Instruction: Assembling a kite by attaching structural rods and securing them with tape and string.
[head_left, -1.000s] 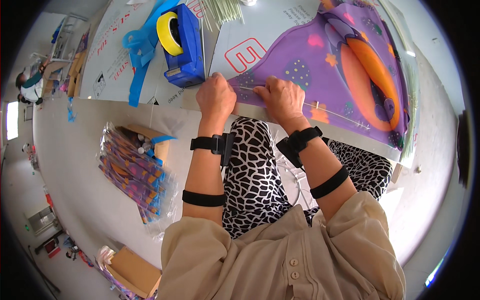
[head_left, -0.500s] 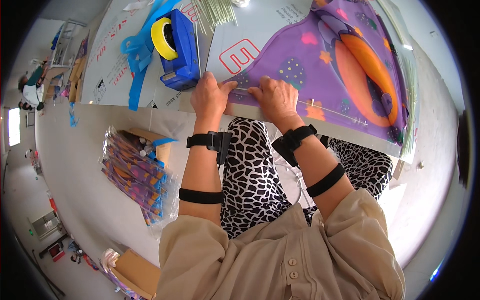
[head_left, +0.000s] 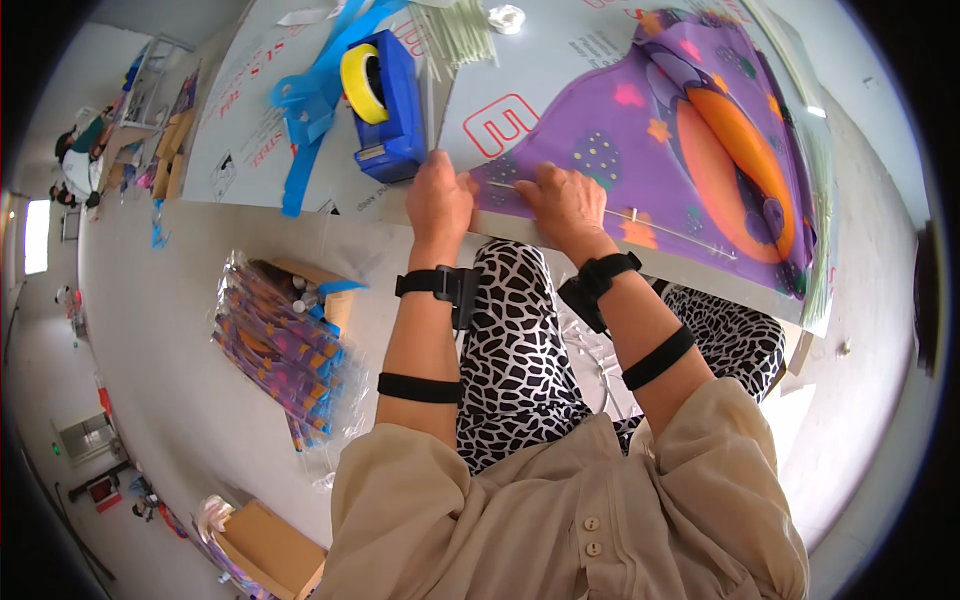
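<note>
A purple printed fabric (head_left: 560,140) with orange flowers, dotted shapes and a raised orange fold lies across the table's right side. Along its near edge runs a thin pale rod (head_left: 685,238) carrying a small white fitting. My left hand (head_left: 440,200) is closed at the fabric's left corner, thumb side toward the rod's end; its fingertips are mostly hidden. Just to the right, my right hand (head_left: 567,208) is closed over the rod and the fabric edge, thumb pointing left. A short bit of rod shows between the hands.
A blue tape dispenser (head_left: 402,110) with a yellow roll (head_left: 362,84) stands beside my left hand. Blue strips (head_left: 305,105) and a bundle of pale thin rods (head_left: 462,35) lie farther back. On the floor are a plastic-wrapped pack of printed fabric (head_left: 275,345) and a cardboard box (head_left: 268,548).
The view has shifted, so the table and floor things sit slightly farther right. My left thumb has drawn in closer to the fist. Both hands stay at the fabric's near edge.
</note>
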